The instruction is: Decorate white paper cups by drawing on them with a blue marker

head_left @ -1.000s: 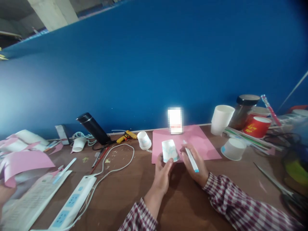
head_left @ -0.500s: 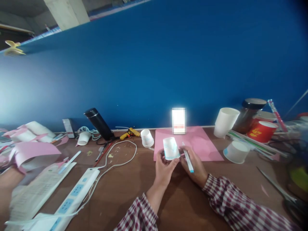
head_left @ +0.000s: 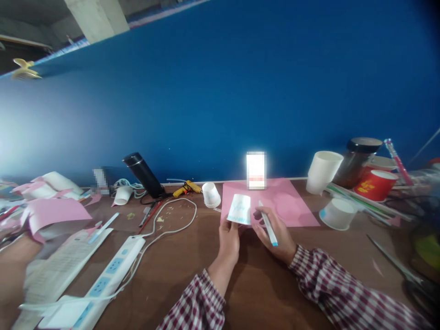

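Paper cup [head_left: 239,209] in left hand [head_left: 229,238], marker [head_left: 268,223] in right hand [head_left: 275,231].

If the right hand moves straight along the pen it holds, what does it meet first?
Probably the pink paper: the right hand points its pen up-left, just right of the paper cup; depth is unclear.

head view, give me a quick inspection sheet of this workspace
surface: brown table, pink sheet at the back.
job's things: small paper cup with blue marks, rim towards the camera; white pen with blue end.
clutter: glue gun, black flask, white cups, red cup, dark jar, scissors.
hands: left hand holds the cup; right hand holds the pen.
cables: power strip with white cord.
surroundings: blue wall.
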Available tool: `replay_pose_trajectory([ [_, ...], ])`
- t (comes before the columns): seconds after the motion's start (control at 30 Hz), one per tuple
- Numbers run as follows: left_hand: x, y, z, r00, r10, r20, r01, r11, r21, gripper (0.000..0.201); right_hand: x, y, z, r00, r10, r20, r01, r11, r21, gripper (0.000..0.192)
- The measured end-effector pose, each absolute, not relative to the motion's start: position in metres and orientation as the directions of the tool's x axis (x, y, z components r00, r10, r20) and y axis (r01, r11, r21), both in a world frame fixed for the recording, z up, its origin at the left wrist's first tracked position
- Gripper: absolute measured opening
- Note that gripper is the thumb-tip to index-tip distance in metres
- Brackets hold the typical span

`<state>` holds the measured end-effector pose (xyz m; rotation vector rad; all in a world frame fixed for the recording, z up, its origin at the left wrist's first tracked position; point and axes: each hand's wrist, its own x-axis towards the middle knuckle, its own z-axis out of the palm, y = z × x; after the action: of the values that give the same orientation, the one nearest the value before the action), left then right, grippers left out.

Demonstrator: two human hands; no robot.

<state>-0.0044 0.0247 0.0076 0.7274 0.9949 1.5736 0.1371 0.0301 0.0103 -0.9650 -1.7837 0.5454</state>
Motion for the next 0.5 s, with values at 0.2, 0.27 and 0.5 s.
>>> replay_pose_trajectory([
  [0.2,-0.002,0.023,0.004,-0.103,0.991,-0.082,-0.494,0.021,0.869,0.033,0.138,0.034,0.011,-0.106,0.889,0.445,0.195,0.457,-0.868,0.031],
  [0.27,-0.001,0.022,0.001,-0.089,0.993,-0.08,-0.438,0.033,0.898,0.034,0.139,0.039,0.007,-0.024,0.905,0.424,0.13,0.424,-0.896,0.031],
  [0.5,0.002,0.017,0.002,-0.031,1.0,-0.008,-0.213,0.001,0.977,0.034,0.141,0.049,0.004,0.078,0.956,0.283,-0.038,0.286,-0.957,0.034],
])
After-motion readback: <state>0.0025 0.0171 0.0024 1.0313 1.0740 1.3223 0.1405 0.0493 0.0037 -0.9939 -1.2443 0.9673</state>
